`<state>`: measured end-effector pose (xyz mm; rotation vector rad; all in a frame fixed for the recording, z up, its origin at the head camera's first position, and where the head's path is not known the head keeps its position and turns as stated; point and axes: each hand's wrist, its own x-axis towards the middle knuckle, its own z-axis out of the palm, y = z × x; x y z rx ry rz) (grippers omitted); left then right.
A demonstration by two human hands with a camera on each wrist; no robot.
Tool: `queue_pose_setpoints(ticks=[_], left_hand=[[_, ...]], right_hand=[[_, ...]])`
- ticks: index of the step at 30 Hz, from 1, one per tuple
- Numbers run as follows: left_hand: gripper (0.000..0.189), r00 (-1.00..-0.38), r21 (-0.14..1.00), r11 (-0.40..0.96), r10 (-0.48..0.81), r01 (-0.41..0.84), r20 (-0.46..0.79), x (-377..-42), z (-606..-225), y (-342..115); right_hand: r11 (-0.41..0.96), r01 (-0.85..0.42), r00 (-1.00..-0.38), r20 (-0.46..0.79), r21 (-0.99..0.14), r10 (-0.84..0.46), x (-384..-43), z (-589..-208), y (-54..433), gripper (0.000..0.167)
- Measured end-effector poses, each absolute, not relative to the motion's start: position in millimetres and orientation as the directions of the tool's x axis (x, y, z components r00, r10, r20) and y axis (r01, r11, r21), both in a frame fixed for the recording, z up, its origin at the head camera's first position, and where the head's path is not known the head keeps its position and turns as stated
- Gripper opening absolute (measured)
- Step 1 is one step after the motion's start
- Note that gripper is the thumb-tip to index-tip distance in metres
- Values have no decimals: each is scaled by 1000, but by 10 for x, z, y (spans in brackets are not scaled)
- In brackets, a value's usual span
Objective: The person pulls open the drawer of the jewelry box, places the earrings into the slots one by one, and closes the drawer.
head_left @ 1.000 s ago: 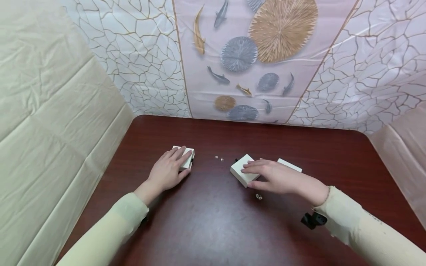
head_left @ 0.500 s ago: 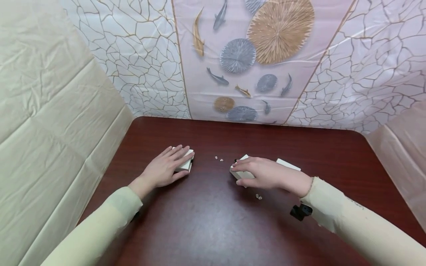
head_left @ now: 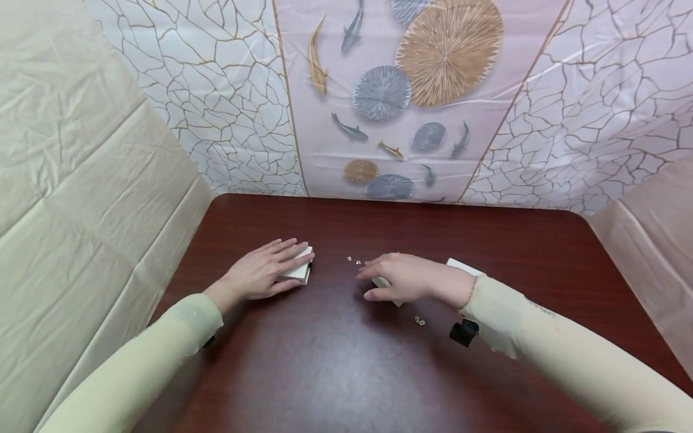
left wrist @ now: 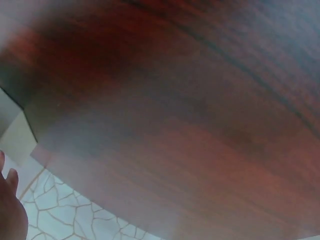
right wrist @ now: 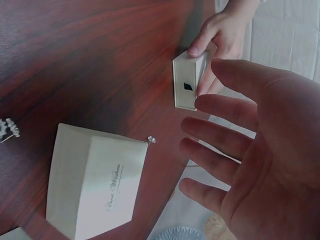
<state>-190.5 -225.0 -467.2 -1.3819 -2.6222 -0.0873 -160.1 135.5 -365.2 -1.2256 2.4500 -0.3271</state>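
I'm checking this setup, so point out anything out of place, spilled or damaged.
A far pair of ornaments, near the right hand, and a nearer pair lie loose on the table, odd for such tiny pieces. The middle white box sits diagonal to the table's far edge. No damage is visible.

This looks like a small staged booth, a tabletop screened off by hung fabric, though whether it stands in a home, an office or a studio cannot be told. A dark red-brown wood-grain table point(head_left: 325, 379) with rounded far corners fills the floor of it, backed by a printed sheet point(head_left: 335, 153) of fish, round discs and crackle lines. Creased plain cloths, a cream cloth point(head_left: 108, 186) at left and a pinkish cloth point(head_left: 652, 252) at right, wall in the sides
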Motion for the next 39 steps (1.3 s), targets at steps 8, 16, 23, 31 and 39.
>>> queue_pose_setpoints(ticks=[8, 16, 23, 31, 39], left_hand=[[64, -521, -23, 544, 815, 839, 252, -1887, -4785, -2286], [63, -509, -25, 538, 810, 842, 291, -1885, -4828, -2302], [61, -512, -28, 546, 802, 838, 309, -1902, -4865, -2302], [59, -507, -27, 542, 802, 840, 316, -1914, -4854, -2293], [59, -514, -37, 550, 800, 834, 311, -1908, -4877, -2314]], right_hand=[[522, -781, -489, -185, -342, -852, -1728, -3646, 1177, 43], [525, -776, -479, -217, -348, -851, -1862, -3627, 1006, 42], [572, -758, -520, -238, -313, -820, -2058, -3712, 823, 42], [622, -728, -562, -271, -287, -782, -2209, -3832, 631, 39], [622, -716, -566, -256, -318, -783, -2321, -3986, 446, 30]])
